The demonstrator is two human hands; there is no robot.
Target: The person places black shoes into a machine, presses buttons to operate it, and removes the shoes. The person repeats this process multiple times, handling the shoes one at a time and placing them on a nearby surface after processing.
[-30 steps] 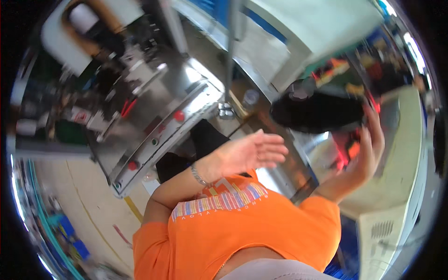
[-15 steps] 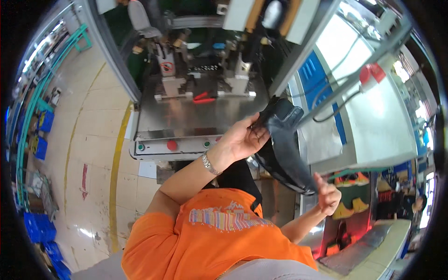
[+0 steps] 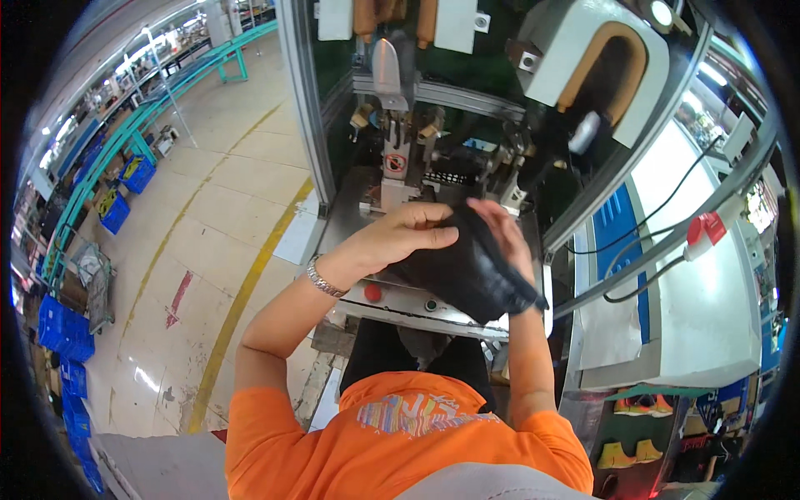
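Observation:
A black, glossy shoe upper (image 3: 471,271) hangs slantwise over the front of the machine's metal table. My left hand (image 3: 410,235) pinches its upper edge between thumb and fingers. A metal-band watch (image 3: 323,277) sits on that wrist. My right hand (image 3: 507,240) lies along the upper's right side with its fingers pointing up, somewhat blurred. Part of the right palm and wrist is hidden behind the black material. Just beyond the hands rises a silvery shoe-shaped form (image 3: 387,71) on a white post.
A second form stands in shadow under a white clamp with a brown curved pad (image 3: 629,58). Along the table front are a red button (image 3: 372,292) and a dark button (image 3: 431,305). To the right are a white cabinet (image 3: 708,300) and yellow shoes (image 3: 617,455). Blue crates (image 3: 65,325) line the left.
The shoe upper has moved left, in front of the machine. My right hand has come up from its lower end to its side. The view has swung to the right.

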